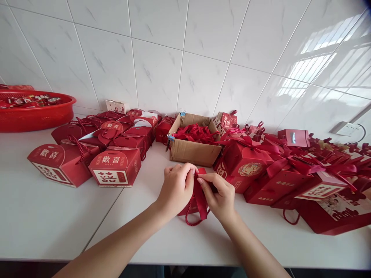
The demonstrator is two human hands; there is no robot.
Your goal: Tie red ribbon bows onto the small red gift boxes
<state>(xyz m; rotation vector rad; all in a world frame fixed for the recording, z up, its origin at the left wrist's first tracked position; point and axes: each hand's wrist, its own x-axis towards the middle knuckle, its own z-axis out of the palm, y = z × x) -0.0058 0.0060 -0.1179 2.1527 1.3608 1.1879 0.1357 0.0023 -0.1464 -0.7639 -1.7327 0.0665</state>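
Observation:
Both hands meet over a small red gift box (187, 208) on the white table, near the middle of the view. My left hand (177, 187) pinches a red ribbon (199, 199) between thumb and forefinger at the top of the box. Just to its right, my right hand (219, 192) pinches the same ribbon, its fingertips almost touching the left ones. One ribbon end hangs down the near side, and a twisted red cord handle loops below it. The hands cover much of the box.
Behind the hands stands a cardboard box (194, 151) of red ribbons. Red gift boxes (116, 168) stand at the left, and several ribbon-tied boxes (249, 166) crowd the right. A red basket (37, 116) of wrapped sweets is at the far left, by the tiled wall.

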